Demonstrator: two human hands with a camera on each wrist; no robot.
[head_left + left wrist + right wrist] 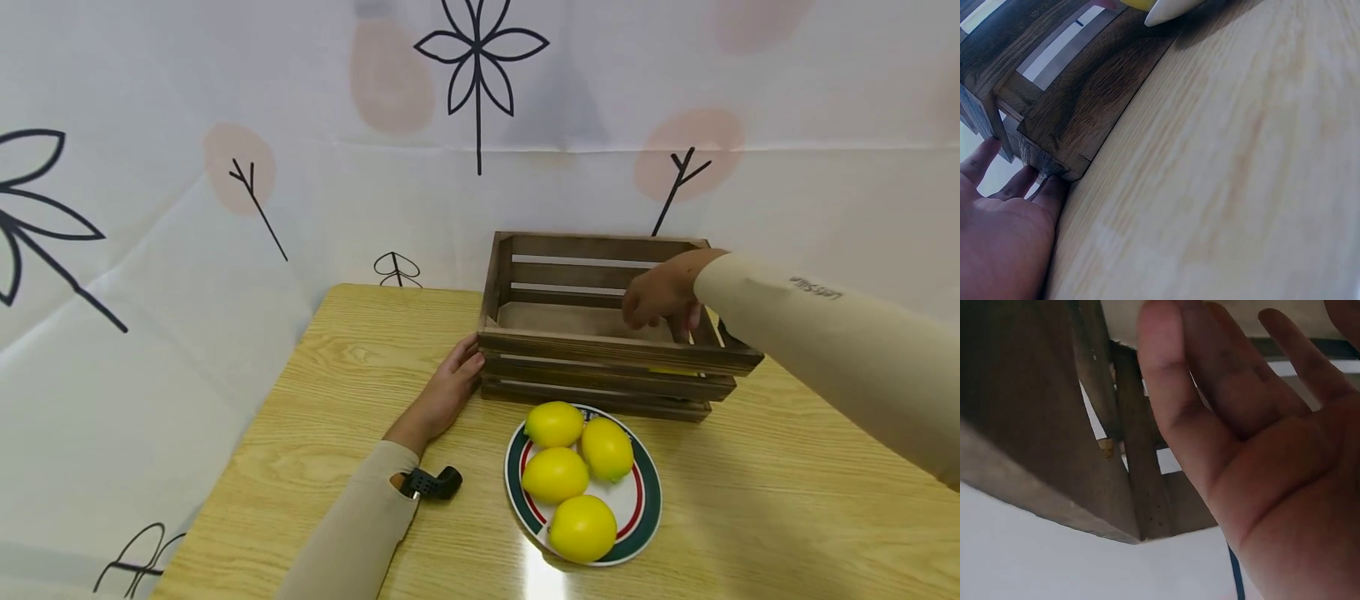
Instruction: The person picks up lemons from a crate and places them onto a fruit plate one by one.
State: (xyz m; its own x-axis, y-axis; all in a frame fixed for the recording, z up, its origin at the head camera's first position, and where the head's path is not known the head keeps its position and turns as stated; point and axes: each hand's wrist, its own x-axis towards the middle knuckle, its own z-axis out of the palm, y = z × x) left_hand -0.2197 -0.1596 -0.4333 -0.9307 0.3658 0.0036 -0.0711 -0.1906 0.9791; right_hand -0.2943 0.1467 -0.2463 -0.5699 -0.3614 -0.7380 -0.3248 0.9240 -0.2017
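Note:
A slatted brown wooden crate [592, 343] stands at the back of the table. My left hand [447, 392] lies beside its left end, fingertips touching the crate's corner [1054, 159] low down by the tabletop. Inside the crate, toward its right end, hangs my right hand [663, 292]; its fingers [1163, 369] bend loosely and I see nothing between them. A bit of something yellow [675, 372] shows through the front slats at the right; the rest of it is hidden. In front of the crate, several yellow lemons [555, 475] lie on a round plate [649, 508] with a green rim.
The crate and plate share a light wood-grain table [360, 367]. A pale cloth [315, 83] with leaf drawings hangs behind it. A black wrist camera [435, 482] sits on my left wrist, near the plate's left side.

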